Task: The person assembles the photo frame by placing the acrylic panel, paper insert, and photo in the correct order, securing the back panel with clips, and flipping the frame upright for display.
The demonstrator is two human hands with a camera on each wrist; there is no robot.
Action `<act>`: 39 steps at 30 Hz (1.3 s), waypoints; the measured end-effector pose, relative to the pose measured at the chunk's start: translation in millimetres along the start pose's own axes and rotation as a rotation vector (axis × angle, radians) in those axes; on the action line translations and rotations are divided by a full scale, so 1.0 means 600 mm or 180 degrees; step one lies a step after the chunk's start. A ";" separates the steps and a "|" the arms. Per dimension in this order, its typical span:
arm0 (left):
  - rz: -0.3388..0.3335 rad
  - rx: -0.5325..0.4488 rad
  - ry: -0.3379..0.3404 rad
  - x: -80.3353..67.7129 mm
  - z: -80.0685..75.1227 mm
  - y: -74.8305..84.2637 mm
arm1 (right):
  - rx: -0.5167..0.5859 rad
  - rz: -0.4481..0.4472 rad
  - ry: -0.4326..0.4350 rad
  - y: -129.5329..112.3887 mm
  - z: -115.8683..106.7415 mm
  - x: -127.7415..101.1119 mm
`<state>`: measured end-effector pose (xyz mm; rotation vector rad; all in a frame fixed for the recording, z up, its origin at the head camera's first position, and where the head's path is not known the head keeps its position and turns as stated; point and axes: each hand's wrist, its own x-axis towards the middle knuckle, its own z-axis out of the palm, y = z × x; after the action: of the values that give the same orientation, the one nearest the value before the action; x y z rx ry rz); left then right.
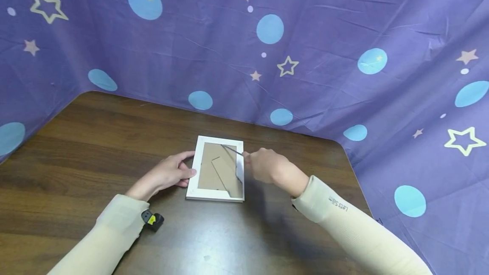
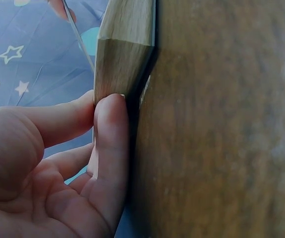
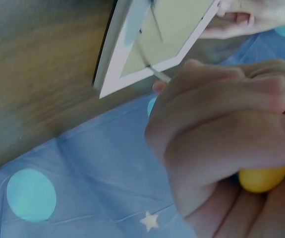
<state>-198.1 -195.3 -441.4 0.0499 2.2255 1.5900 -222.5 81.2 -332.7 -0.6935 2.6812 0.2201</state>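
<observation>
Head view: one white picture frame (image 1: 216,169) lies face down mid-table, one thin screwdriver (image 1: 233,150) poking at its backing board.
Right hand (image 1: 267,168) is fisted around the yellow handle; left hand (image 1: 168,174) presses flat fingers on the frame's left edge. I'd keep that brace firm and pry gently.

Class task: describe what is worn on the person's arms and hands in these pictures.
Both arms wear long cream sleeves: left sleeve, right sleeve. The right one bears small grey lettering. A black-and-yellow device sits at the left cuff. Both hands are bare.
</observation>
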 end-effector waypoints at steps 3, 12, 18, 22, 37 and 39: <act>-0.0003 0.0012 -0.0009 0.000 -0.001 0.001 | -0.0038 0.0107 0.0147 -0.011 0.015 -0.006; 0.0019 0.0049 -0.0008 0.005 -0.001 0.000 | -0.0060 0.0391 0.0579 -0.045 0.063 -0.023; 0.0026 0.0061 -0.0009 0.007 0.000 0.002 | -0.0520 0.0342 0.1099 -0.063 0.102 -0.028; 0.0050 0.0086 0.0009 0.006 -0.002 0.006 | -0.1134 0.0270 0.1679 -0.079 0.132 -0.030; 0.0046 0.0086 0.0021 0.006 -0.004 0.000 | -0.1153 0.0123 0.2182 -0.078 0.178 -0.022; 0.0042 0.0063 0.0011 0.006 -0.001 -0.004 | -0.1023 0.0105 0.2147 -0.073 0.185 -0.025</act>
<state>-201.2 -195.5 -444.6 0.0676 2.2484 1.5761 -154.5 75.9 -432.2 -0.9550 3.3408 0.5128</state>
